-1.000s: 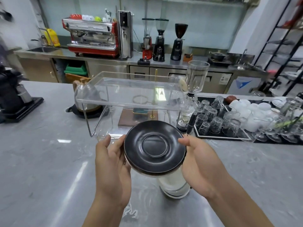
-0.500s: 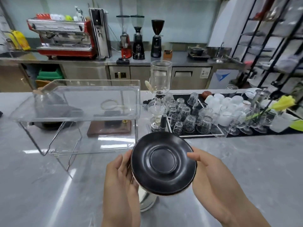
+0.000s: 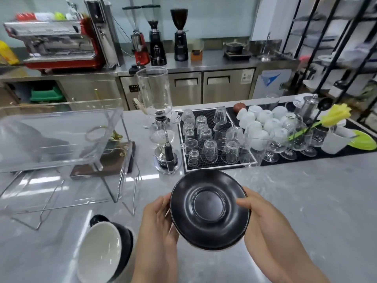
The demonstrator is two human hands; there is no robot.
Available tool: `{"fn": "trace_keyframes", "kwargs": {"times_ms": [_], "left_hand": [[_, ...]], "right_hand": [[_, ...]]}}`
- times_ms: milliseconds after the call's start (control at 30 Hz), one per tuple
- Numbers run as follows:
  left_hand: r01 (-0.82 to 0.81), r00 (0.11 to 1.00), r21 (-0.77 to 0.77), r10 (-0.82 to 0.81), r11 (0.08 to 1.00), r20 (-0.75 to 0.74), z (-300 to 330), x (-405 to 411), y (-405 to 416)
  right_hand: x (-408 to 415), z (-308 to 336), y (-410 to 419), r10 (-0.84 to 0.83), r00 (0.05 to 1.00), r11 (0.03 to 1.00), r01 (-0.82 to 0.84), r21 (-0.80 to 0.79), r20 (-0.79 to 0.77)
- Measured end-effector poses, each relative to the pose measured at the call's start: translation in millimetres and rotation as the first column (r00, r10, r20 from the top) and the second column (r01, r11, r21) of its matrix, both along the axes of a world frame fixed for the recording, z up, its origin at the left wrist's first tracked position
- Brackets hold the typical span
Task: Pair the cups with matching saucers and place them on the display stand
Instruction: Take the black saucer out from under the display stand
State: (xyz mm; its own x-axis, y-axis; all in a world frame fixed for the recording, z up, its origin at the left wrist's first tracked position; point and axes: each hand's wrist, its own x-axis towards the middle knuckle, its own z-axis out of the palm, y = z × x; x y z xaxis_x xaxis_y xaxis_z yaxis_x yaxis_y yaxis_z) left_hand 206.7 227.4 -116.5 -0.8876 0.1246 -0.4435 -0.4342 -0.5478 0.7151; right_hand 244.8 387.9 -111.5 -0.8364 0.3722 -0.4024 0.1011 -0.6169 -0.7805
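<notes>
Since the earlier frame, the view swings right and the display stand [image 3: 61, 139] sits further left of the saucer [image 3: 209, 209], while a black cup [image 3: 106, 250] with a white interior comes into view. Both hands hold the black saucer above the worktop [image 3: 306, 201]: the left hand [image 3: 159, 225] curls its fingers [image 3: 163, 203] against the left rim, and the right hand [image 3: 263, 219] closes on the right rim, thumb on top. The cup rests on the worktop, left of and below the saucer, tilted toward the camera. The saucer appears to be rigid glazed ceramic, probably moderately heavy, smooth and breakable; grip it at opposite rim edges. A pale edge beneath it may be a second saucer; this cannot be confirmed.
</notes>
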Motion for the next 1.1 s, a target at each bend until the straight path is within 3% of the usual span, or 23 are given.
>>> {"fn": "trace_keyframes", "kwargs": {"times_ms": [367, 1100], "left_hand": [[0.018, 0.996, -0.112, -0.008, 0.993, 0.088, -38, 1, 47], [-0.077, 0.978, -0.223, 0.117, 0.972, 0.171, -94, 8, 33]], "right_hand": [[12, -34, 45, 0.049, 0.997, 0.998, -0.052, 0.047, 0.053], [4, -93, 34, 0.165, 0.950, 0.971, -0.204, 0.126, 0.266]]}}
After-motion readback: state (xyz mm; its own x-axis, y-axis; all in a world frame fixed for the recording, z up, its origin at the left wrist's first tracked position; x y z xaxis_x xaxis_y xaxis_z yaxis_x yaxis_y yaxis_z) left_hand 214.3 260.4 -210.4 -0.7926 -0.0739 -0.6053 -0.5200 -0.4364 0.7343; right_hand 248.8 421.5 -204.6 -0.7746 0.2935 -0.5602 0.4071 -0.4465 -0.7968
